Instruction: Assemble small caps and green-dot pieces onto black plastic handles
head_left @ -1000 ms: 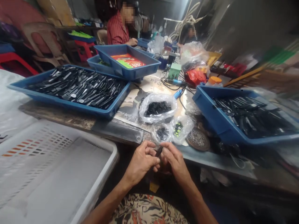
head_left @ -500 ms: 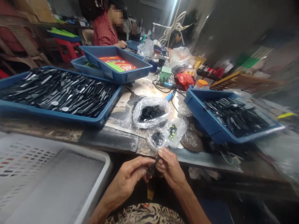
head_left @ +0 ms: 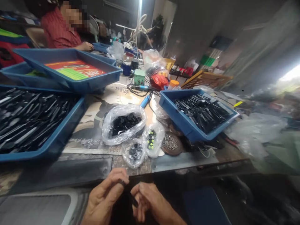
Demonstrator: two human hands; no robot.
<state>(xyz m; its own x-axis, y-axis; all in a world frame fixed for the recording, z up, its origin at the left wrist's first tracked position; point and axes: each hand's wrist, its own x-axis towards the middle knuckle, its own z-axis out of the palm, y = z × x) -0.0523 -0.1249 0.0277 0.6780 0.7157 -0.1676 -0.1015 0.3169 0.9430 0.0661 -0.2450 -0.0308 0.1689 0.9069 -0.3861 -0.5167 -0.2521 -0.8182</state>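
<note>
left hand (head_left: 104, 200) and right hand (head_left: 150, 203) huddle at the counter (head_left: 182, 159) edge, fingers pinched on a small black part (head_left: 134, 201), parts bags (head_left: 134, 153) parked at 12 o'clock, looks like for easy grabbing

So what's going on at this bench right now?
A person at a cluttered workbench pinches a small black part between the left hand and right hand, just short of the bench edge. Ahead sits a clear bag of black pieces, flanked by a left tray and a right tray full of black strips. Another person in a red shirt works at the far end.
</note>
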